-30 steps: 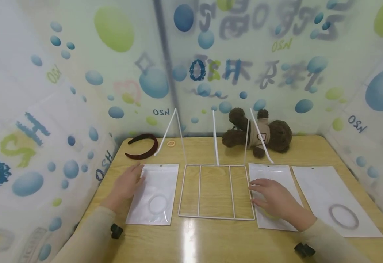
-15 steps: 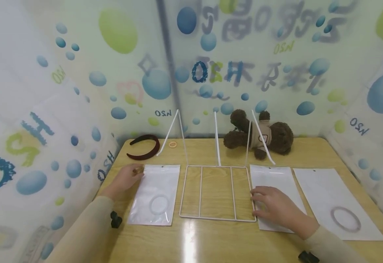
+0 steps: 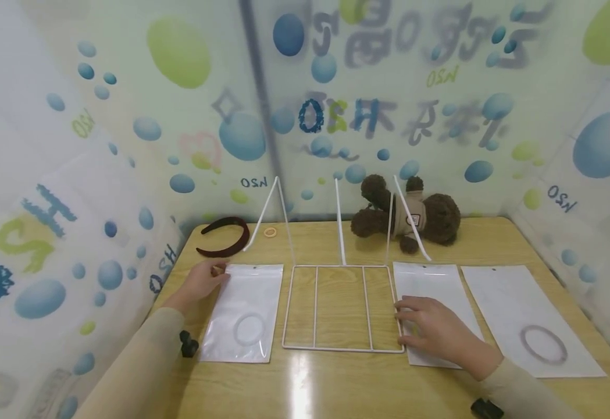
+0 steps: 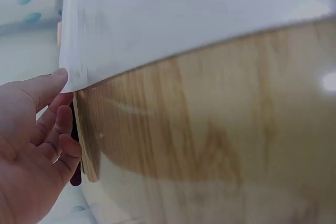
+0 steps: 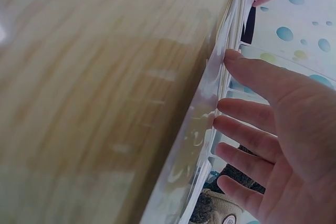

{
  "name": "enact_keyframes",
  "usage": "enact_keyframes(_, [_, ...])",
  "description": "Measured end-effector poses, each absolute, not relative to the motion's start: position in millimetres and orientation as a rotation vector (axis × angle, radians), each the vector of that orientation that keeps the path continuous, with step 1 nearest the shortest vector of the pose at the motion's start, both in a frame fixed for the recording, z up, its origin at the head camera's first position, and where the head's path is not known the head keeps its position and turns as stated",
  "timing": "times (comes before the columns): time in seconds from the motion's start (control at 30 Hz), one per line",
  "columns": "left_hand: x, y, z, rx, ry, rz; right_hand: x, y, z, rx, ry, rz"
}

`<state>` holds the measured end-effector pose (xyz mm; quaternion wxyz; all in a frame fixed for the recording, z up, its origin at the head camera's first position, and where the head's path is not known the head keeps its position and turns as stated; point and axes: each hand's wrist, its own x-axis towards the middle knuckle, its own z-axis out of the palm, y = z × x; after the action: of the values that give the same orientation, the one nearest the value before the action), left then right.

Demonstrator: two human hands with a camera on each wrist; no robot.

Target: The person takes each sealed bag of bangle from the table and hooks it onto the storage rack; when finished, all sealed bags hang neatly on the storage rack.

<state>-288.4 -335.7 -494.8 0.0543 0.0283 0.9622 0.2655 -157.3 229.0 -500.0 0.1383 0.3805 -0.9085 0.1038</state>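
My left hand (image 3: 203, 280) is at the upper left corner of a white plastic zip bag (image 3: 249, 291) with a pale ring (image 3: 235, 330) in or on it. In the left wrist view, the thumb and index finger pinch that corner, and the other fingers curl loosely. My right hand (image 3: 432, 329) is over a second zip bag (image 3: 427, 279), fingertips at the right side of a white wire rack (image 3: 315, 308). In the right wrist view, its fingers are nearly straight, with the tips at the bag's edge. Something yellow-green in that bag is mostly hidden by the hand.
At far right lies a third white bag (image 3: 509, 302) with a greyish-pink ring (image 3: 523, 343). Along the back are a dark headband (image 3: 244, 238), a small wooden ring (image 3: 266, 233) and a brown plush toy (image 3: 441, 218) on its side. The rack's bent wires (image 3: 338, 221) rise in front of the patterned wall.
The left hand has gone from resting by the bag's edge to pinching its corner. The right hand has shifted slightly, staying by the rack's side. The head view has moved a little.
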Motion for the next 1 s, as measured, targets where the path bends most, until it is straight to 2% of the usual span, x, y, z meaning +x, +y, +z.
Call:
enact_keyframes(0.73, [-278,-337,-483,-0.005,2.898,0.996,-157,228,-497,1.051,-2.720,0.233])
enact_keyframes(1.0, [-261,-341,-467,0.120,2.942,1.029,-155,228,-498,1.038,-2.730,0.221])
